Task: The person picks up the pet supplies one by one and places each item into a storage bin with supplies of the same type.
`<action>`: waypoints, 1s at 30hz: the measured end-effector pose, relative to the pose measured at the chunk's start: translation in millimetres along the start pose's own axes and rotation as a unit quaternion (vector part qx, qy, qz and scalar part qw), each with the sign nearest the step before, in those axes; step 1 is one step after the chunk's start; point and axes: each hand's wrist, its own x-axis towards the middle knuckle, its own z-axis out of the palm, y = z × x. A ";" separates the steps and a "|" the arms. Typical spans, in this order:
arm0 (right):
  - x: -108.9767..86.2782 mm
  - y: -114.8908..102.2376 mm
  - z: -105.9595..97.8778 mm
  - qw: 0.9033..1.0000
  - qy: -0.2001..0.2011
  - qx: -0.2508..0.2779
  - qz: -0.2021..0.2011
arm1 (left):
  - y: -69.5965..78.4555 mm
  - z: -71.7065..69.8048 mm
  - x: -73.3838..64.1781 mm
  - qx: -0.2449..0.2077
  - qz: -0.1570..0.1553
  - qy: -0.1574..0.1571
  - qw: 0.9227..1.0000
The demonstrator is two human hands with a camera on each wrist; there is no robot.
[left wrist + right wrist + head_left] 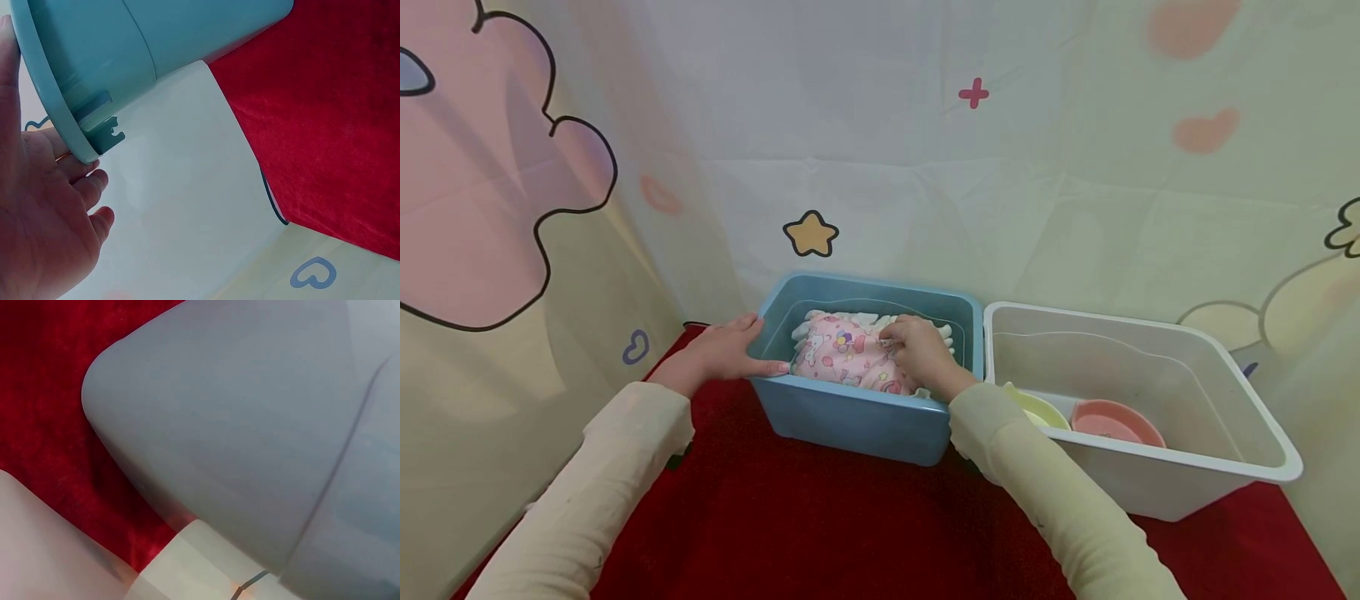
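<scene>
A blue plastic bin (857,417) stands on the red cloth, holding a pink printed cloth (842,354) with white frilly fabric around its edges. My left hand (722,350) rests on the bin's front left corner, thumb along the front rim and the other fingers over the left rim. In the left wrist view the palm (50,219) lies outside the rim, its smaller fingers loosely bent. Reaching into the bin, my right hand (921,350) pinches the pink cloth near its right side. Its fingertips are partly hidden. The right wrist view misses this hand's fingers.
Touching the blue bin's right side is a larger white bin (1150,479). Inside it lie a yellow dish (1037,407) and a pink dish (1116,421). A printed curtain (880,200) hangs close behind both bins. Red cloth (820,533) covers the surface in front.
</scene>
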 end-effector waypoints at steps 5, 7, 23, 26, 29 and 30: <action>0.2 -0.3 0.1 1.000 -0.011 0.000 0.005 | 0.8 -0.9 -0.6 0.001 0.000 0.000 1.000; 0.2 -0.9 -0.3 1.000 -0.022 0.006 0.015 | 1.1 -1.0 -0.8 -0.001 -0.001 0.000 1.000; 1.7 1.1 2.4 0.991 -0.079 0.051 0.096 | -0.2 0.0 -0.1 0.000 0.002 0.005 1.000; 1.3 1.5 2.5 0.990 -0.082 0.054 0.099 | 0.0 -0.1 -0.2 0.000 0.002 0.005 1.000; 1.1 1.5 2.6 0.988 -0.091 0.059 0.110 | 0.5 -0.5 -0.7 0.001 0.004 0.005 1.000; 1.1 1.4 2.5 0.987 -0.094 0.059 0.114 | 0.7 -0.7 -0.9 0.001 0.005 0.004 1.000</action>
